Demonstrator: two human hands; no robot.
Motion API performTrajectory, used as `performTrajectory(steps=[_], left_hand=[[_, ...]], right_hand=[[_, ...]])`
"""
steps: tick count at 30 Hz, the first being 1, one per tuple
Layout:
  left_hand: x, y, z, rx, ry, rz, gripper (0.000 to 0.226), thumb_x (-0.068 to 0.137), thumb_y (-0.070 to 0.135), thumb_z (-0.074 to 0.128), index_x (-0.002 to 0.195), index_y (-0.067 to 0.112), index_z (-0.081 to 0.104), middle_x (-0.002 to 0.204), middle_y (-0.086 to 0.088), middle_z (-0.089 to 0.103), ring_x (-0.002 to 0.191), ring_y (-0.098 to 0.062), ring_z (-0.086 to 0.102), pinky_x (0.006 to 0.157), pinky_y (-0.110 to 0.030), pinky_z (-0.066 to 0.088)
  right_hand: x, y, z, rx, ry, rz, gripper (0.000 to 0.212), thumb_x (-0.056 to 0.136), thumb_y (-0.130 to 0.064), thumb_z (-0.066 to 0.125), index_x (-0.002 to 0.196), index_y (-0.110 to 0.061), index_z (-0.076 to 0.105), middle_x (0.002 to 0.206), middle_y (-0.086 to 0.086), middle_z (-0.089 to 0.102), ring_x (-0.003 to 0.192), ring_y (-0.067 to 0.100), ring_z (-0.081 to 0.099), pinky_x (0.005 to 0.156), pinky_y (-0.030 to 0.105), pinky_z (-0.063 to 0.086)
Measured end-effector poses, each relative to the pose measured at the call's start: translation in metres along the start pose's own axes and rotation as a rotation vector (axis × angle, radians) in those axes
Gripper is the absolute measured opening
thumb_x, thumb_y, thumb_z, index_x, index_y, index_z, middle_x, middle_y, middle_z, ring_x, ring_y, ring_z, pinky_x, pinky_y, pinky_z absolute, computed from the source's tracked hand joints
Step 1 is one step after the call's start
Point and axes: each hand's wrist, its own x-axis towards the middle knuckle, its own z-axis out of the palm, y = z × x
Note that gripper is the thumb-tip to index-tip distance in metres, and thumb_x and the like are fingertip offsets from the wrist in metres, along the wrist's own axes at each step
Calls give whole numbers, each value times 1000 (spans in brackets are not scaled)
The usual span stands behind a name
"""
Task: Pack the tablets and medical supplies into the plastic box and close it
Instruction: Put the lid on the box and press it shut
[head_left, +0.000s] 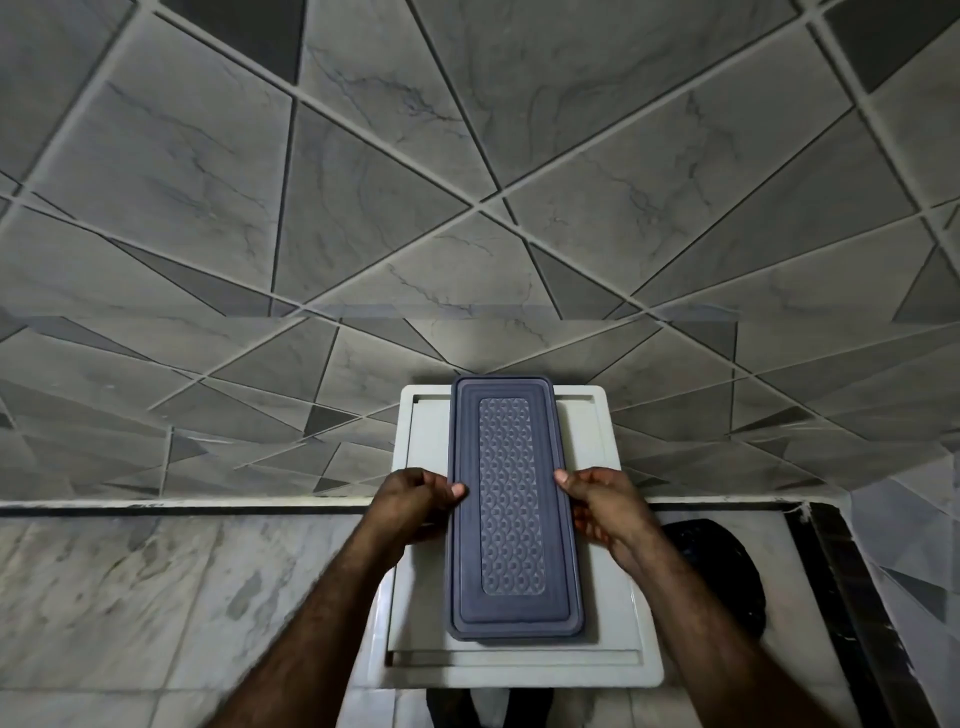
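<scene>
A long plastic box with a purple-grey patterned lid (511, 499) rests on a white board (613, 639) in the lower middle of the head view. The lid covers the box, so the tablets and supplies are hidden from me. My left hand (415, 501) grips the box's left long edge, thumb on top of the lid. My right hand (602, 504) holds the right long edge the same way, fingers wrapped down the side.
The white board sits on a marble-tiled counter (130, 587) with a raised white ledge (182, 503) behind it. A grey tiled wall (467, 182) rises beyond. A dark round object (722, 577) lies just right of the board, under my right forearm.
</scene>
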Motion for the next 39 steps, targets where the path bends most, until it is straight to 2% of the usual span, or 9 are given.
performTrajectory(steps=[6, 10, 13, 17, 21, 26, 30, 33, 39], left_hand=[[15, -5, 6, 15, 148, -3, 24, 76, 11, 79, 65, 9, 58, 63, -11, 57, 53, -21, 55, 53, -26, 50], [12, -6, 2, -5, 51, 19, 32, 79, 13, 77, 58, 15, 54, 64, -10, 51, 54, -19, 49, 54, -24, 46], [12, 6, 0, -20, -2, 7, 17, 83, 24, 74, 81, 12, 62, 77, -9, 58, 70, -21, 54, 61, -24, 50], [37, 38, 6, -111, 74, 53, 23, 91, 28, 64, 98, 6, 64, 81, -4, 64, 72, -19, 60, 63, -25, 47], [65, 64, 15, -154, 122, 70, 16, 94, 27, 57, 91, 12, 60, 76, -2, 58, 67, -17, 55, 61, -24, 43], [93, 74, 20, -197, 192, 121, 23, 89, 33, 64, 79, 14, 57, 81, -13, 52, 74, -23, 51, 61, -26, 38], [110, 72, 22, -204, 264, 108, 24, 81, 34, 70, 74, 13, 61, 78, -12, 50, 73, -21, 46, 59, -28, 34], [119, 72, 28, -100, 411, 146, 35, 80, 30, 72, 55, 11, 57, 59, -4, 52, 64, -19, 47, 61, -28, 36], [114, 76, 34, 75, 543, 152, 31, 85, 33, 67, 83, 3, 71, 76, -9, 66, 80, -28, 62, 72, -27, 42]], right_hand=[[10, 8, 8, -7, 96, -58, 21, 83, -18, 74, 72, -7, 59, 58, 4, 56, 49, 15, 46, 51, 23, 39], [10, 2, 0, 46, 14, 8, 16, 80, -14, 76, 76, -6, 62, 68, 10, 60, 57, 18, 50, 56, 27, 44], [15, -10, -2, -3, -8, -28, 14, 80, -16, 76, 80, -8, 65, 67, 4, 61, 58, 14, 51, 56, 25, 46], [41, -34, 8, 9, 40, -108, 18, 85, -24, 72, 75, -12, 63, 67, 4, 58, 55, 13, 48, 55, 24, 42], [71, -63, 22, 7, 117, -133, 26, 87, -28, 68, 66, -15, 61, 62, 1, 57, 53, 15, 48, 52, 24, 40], [109, -72, 36, -46, 237, -185, 48, 62, -58, 69, 44, -17, 53, 55, 7, 45, 57, 23, 42, 58, 37, 35], [109, -76, 45, 0, 328, -203, 55, 68, -44, 79, 38, -16, 43, 51, 2, 42, 56, 18, 40, 59, 37, 34], [103, -78, 51, 30, 378, -198, 52, 77, -31, 79, 41, -17, 42, 48, -2, 41, 53, 17, 38, 62, 34, 35], [98, -79, 60, -101, 481, -240, 43, 87, -36, 68, 67, 2, 64, 71, 21, 66, 72, 31, 61, 68, 31, 41]])
